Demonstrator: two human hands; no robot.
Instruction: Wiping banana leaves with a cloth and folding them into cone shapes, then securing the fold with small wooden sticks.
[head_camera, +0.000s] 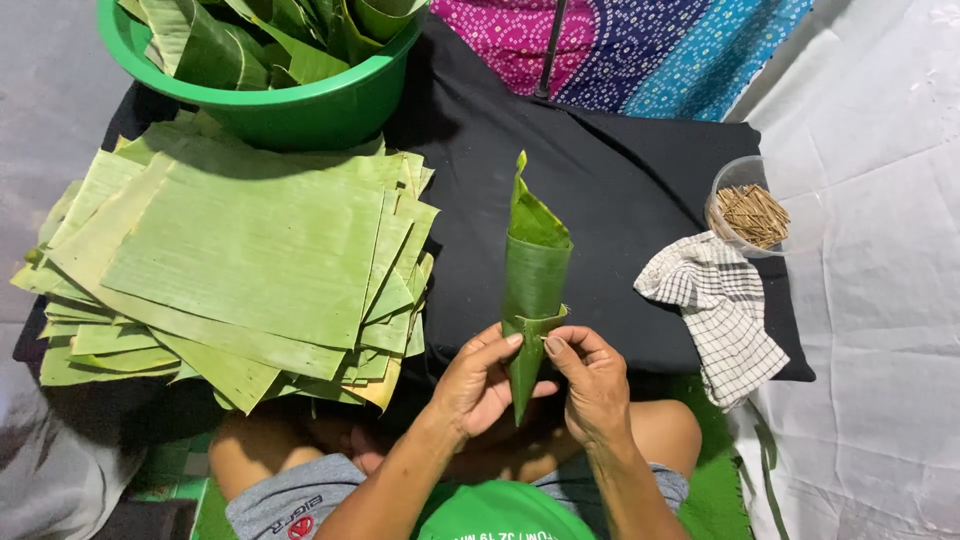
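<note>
Your left hand (478, 385) and right hand (592, 385) are pinching the banana-leaf cone (533, 290), both grips clamped on its narrow lower end, cut leaf stack (240, 265) lying left of your grip, checked cloth (722, 310) lying right.

No packages, labels, signs, screens.

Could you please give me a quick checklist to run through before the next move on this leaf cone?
1. Cone held by both hands: ok, left hand and right hand pinch it at the lower fold.
2. Cone upright, open end up: ok.
3. Fold pinned: cannot tell.
4. Sticks within reach: ok, in the clear cup at right.
5. Cloth nearby: ok.
6. Leaf stack ready: ok.
</note>
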